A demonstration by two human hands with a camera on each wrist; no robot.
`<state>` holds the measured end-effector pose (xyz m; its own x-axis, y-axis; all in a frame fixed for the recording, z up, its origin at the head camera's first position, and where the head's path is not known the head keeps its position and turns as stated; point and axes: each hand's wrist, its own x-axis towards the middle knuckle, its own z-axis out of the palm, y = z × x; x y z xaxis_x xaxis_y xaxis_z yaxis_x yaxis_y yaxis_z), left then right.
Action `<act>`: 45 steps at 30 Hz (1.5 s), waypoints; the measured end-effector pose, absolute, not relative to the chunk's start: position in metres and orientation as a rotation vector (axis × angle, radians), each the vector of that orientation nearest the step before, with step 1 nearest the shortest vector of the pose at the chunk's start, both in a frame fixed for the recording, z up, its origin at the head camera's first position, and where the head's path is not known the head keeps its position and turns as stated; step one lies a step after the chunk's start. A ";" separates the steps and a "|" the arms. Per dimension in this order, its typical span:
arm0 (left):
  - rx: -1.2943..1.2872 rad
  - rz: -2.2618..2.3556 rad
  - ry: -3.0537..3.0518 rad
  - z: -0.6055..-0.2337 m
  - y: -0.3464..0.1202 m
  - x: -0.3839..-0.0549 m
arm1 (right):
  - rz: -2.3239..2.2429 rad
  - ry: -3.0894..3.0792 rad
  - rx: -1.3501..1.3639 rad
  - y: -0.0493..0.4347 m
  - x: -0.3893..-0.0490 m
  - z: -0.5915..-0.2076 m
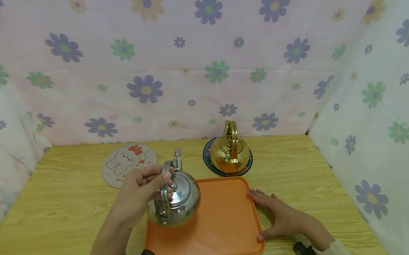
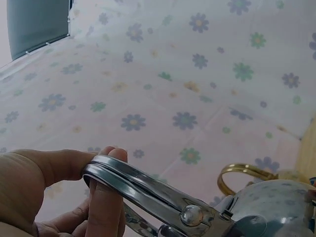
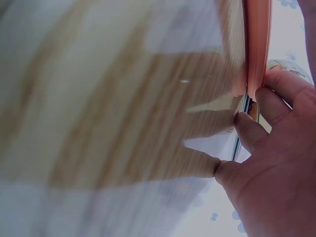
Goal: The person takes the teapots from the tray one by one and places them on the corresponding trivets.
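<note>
My left hand point(image 1: 132, 199) grips the arched handle point(image 2: 148, 190) of a shiny silver kettle point(image 1: 189, 198), its fingers curled round the metal band. The kettle overlaps the left part of an orange tray point(image 1: 230, 223) in the head view, its spout toward the back. At the tray's right side rests my right hand point(image 1: 284, 216), fingers and thumb spread. Its fingertips touch the tray edge near the far part and its thumb tip lies by the near right corner. In the right wrist view those fingers point(image 3: 249, 131) reach down to the tabletop beside the tray rim point(image 3: 259, 44).
A gold kettle point(image 1: 228, 163) stands on a dark blue round mat point(image 1: 209, 161) behind the tray. To the left of it lies a round pale mat point(image 1: 111, 172) with a rabbit picture. Flowered curtains point(image 1: 180, 61) enclose the wooden table point(image 1: 45, 217) at back and sides.
</note>
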<state>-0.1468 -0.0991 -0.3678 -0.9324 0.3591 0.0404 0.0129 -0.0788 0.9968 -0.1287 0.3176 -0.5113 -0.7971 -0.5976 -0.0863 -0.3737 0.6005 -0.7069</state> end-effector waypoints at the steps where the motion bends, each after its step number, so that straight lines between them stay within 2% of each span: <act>1: 0.407 2.103 1.958 -0.368 -0.100 -0.148 | -1.005 2.516 -0.786 0.317 -0.129 -0.511; 7: 0.389 2.135 1.950 -0.370 -0.108 -0.155 | -0.983 2.520 -0.783 0.316 -0.129 -0.510; 23: 0.555 2.204 1.847 -0.374 -0.119 -0.163 | -1.006 2.510 -0.782 0.317 -0.129 -0.505; 45: 0.454 2.300 1.863 -0.382 -0.147 -0.172 | -1.031 2.488 -0.777 0.318 -0.128 -0.509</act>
<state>-0.1724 -0.1466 -0.3822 -0.9435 0.3002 0.1403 0.0748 -0.2195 0.9727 -0.1284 0.3177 -0.5088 -0.7940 -0.6001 -0.0967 -0.3559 0.5880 -0.7264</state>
